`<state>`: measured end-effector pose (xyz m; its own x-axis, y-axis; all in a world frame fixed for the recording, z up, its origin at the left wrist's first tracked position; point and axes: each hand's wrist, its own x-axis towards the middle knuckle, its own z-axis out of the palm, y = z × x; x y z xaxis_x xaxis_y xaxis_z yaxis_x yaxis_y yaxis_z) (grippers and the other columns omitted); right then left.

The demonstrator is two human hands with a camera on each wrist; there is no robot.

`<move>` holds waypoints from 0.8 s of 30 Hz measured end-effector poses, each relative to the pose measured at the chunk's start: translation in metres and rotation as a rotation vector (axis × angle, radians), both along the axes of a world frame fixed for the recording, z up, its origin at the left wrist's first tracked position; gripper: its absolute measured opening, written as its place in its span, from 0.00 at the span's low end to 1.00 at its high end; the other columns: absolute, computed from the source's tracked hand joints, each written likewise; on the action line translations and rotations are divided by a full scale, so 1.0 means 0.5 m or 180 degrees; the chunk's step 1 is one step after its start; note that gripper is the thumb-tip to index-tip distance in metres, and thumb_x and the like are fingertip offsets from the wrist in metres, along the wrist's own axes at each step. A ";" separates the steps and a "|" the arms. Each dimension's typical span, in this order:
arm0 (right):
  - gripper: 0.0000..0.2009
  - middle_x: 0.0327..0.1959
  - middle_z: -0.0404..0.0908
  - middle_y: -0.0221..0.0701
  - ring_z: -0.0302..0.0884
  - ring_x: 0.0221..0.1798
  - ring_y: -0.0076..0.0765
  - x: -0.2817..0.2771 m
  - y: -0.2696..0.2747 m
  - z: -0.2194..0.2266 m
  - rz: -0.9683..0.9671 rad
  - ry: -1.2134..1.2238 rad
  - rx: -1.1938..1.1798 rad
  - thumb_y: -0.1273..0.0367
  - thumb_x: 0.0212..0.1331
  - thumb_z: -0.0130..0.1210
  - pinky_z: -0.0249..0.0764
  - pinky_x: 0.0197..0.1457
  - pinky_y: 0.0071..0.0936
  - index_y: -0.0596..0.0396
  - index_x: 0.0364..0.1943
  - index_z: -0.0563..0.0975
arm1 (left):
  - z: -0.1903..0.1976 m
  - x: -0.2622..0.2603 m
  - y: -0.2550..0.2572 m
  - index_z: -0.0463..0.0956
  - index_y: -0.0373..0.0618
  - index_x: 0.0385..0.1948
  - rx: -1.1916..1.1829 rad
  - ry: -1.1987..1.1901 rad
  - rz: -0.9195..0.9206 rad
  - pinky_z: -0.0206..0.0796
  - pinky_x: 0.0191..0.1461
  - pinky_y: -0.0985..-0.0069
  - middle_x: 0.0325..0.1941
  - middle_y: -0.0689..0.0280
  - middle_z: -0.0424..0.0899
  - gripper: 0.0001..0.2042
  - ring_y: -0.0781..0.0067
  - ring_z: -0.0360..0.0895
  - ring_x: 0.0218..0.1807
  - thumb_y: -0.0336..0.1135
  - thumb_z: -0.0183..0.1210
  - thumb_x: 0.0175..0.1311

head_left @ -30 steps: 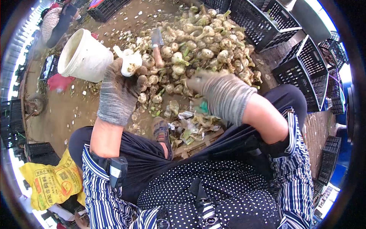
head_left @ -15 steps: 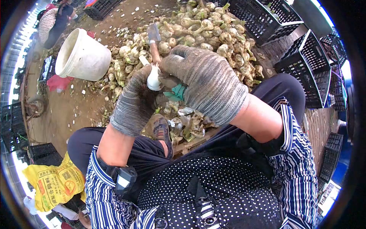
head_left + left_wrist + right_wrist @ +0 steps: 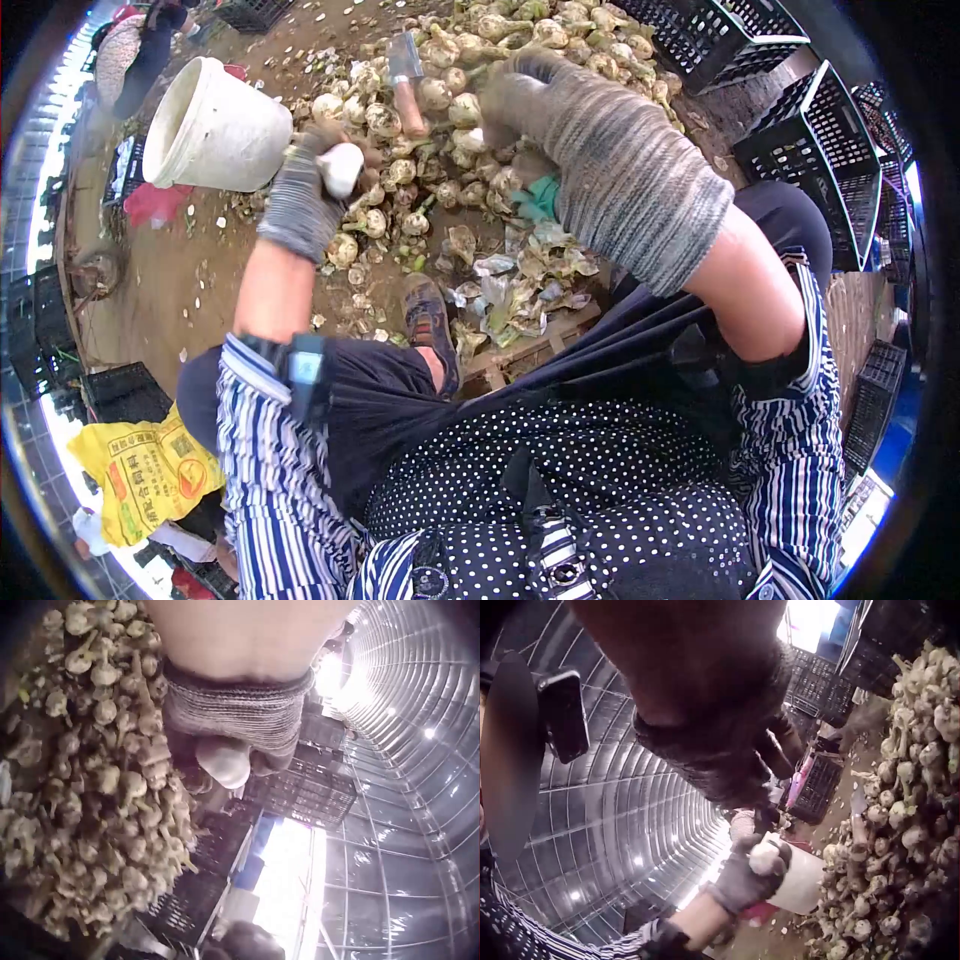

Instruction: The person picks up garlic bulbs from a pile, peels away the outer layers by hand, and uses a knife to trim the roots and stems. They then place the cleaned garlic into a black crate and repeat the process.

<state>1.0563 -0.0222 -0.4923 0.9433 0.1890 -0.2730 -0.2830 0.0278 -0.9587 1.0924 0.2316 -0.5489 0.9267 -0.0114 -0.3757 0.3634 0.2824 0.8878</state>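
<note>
A white garlic bulb (image 3: pixel 342 170) is gripped in the gloved left hand (image 3: pixel 298 200), beside the bucket. In the left wrist view the bulb (image 3: pixel 225 762) shows below the glove cuff of the left hand (image 3: pixel 240 720); the right wrist view also shows this bulb (image 3: pixel 765 859). The gloved right hand (image 3: pixel 620 165) hovers over the garlic pile (image 3: pixel 560 40), apart from the left hand, its fingertips blurred. A teal piece (image 3: pixel 542 198) shows at its thumb side. In the right wrist view the fingers of the right hand (image 3: pixel 727 757) look spread apart, with nothing seen between them.
A knife (image 3: pixel 408 95) lies on the pile, near a white bucket (image 3: pixel 235 130). Black crates (image 3: pixel 815 150) stand at the right. Peelings (image 3: pixel 510 290) lie by the shoe (image 3: pixel 428 325), and a yellow sack (image 3: pixel 145 475) at lower left. Another person (image 3: pixel 125 60) is at upper left.
The hands were together at the bulb half a second ago; now they are apart. The left hand has moved left and up with the bulb, the right hand right and up.
</note>
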 end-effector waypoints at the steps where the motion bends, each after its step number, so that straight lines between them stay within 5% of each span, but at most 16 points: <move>1: 0.09 0.36 0.79 0.36 0.79 0.39 0.31 0.004 -0.007 -0.007 -0.0003 0.0058 -0.0144 0.68 0.48 0.63 0.76 0.48 0.26 0.54 0.33 0.78 | -0.039 0.002 0.001 0.70 0.44 0.31 0.0219 0.0245 -0.0216 0.76 0.27 0.76 0.27 0.61 0.80 0.10 0.67 0.79 0.27 0.38 0.57 0.55; 2: 0.09 0.35 0.80 0.35 0.78 0.39 0.30 0.007 -0.016 -0.016 -0.0011 0.0122 -0.0293 0.68 0.48 0.63 0.76 0.46 0.26 0.54 0.34 0.78 | -0.104 0.024 0.016 0.73 0.46 0.30 0.0638 0.0622 -0.0503 0.75 0.24 0.75 0.20 0.60 0.79 0.08 0.67 0.79 0.24 0.39 0.58 0.57; 3: 0.09 0.35 0.80 0.34 0.78 0.38 0.29 0.009 -0.027 -0.026 -0.0015 0.0196 -0.0446 0.68 0.49 0.63 0.76 0.45 0.25 0.54 0.34 0.78 | -0.242 0.049 0.056 0.75 0.46 0.33 0.0948 0.0937 -0.0351 0.74 0.23 0.73 0.23 0.59 0.80 0.09 0.67 0.79 0.25 0.39 0.59 0.56; 4: 0.09 0.35 0.80 0.34 0.78 0.38 0.28 0.011 -0.037 -0.037 -0.0015 0.0277 -0.0606 0.68 0.49 0.62 0.76 0.44 0.25 0.54 0.35 0.78 | -0.278 0.027 0.051 0.76 0.44 0.36 0.1904 0.0822 -0.0678 0.74 0.30 0.72 0.27 0.58 0.81 0.11 0.65 0.80 0.31 0.38 0.59 0.55; 6: 0.09 0.32 0.79 0.29 0.76 0.36 0.24 0.011 -0.097 0.143 0.2531 -0.1718 -0.2554 0.68 0.55 0.59 0.74 0.40 0.22 0.53 0.39 0.78 | -0.352 0.001 0.037 0.78 0.43 0.40 0.4246 0.0931 -0.1416 0.72 0.47 0.70 0.37 0.55 0.83 0.12 0.61 0.81 0.41 0.34 0.56 0.54; 12: 0.09 0.32 0.80 0.32 0.77 0.35 0.26 -0.006 -0.125 0.100 0.2242 -0.1402 -0.2758 0.66 0.56 0.57 0.74 0.39 0.25 0.53 0.39 0.78 | -0.531 -0.003 0.068 0.68 0.40 0.55 0.4630 0.1140 -0.2775 0.63 0.59 0.62 0.55 0.47 0.74 0.34 0.51 0.72 0.57 0.55 0.60 0.49; 14: 0.09 0.32 0.80 0.33 0.77 0.35 0.27 -0.010 -0.127 0.089 0.2200 -0.1331 -0.2801 0.66 0.56 0.57 0.74 0.39 0.25 0.54 0.39 0.78 | -0.407 -0.002 -0.004 0.63 0.38 0.59 0.3896 0.2225 -0.1682 0.59 0.63 0.62 0.59 0.48 0.70 0.39 0.51 0.68 0.61 0.58 0.59 0.48; 18: 0.09 0.33 0.80 0.34 0.77 0.35 0.29 -0.011 -0.135 0.086 0.2148 -0.1271 -0.2849 0.65 0.57 0.56 0.74 0.38 0.27 0.54 0.38 0.78 | -0.410 -0.012 -0.025 0.51 0.39 0.65 0.4381 0.1865 -0.1372 0.54 0.67 0.60 0.66 0.49 0.60 0.46 0.51 0.61 0.66 0.58 0.60 0.48; 22: 0.10 0.33 0.80 0.36 0.77 0.34 0.30 -0.024 -0.130 0.074 0.2070 -0.1340 -0.2834 0.64 0.58 0.55 0.73 0.37 0.28 0.54 0.38 0.78 | -0.392 -0.025 -0.033 0.58 0.37 0.62 0.4580 0.1777 -0.1241 0.60 0.63 0.62 0.62 0.49 0.67 0.43 0.52 0.67 0.62 0.55 0.63 0.47; 24: 0.10 0.33 0.80 0.36 0.77 0.34 0.31 -0.026 -0.131 0.069 0.1997 -0.1425 -0.2819 0.63 0.58 0.55 0.73 0.37 0.29 0.55 0.38 0.78 | -0.389 -0.027 0.001 0.67 0.34 0.55 0.3242 0.1547 -0.0748 0.68 0.51 0.65 0.50 0.49 0.77 0.37 0.56 0.77 0.48 0.53 0.65 0.46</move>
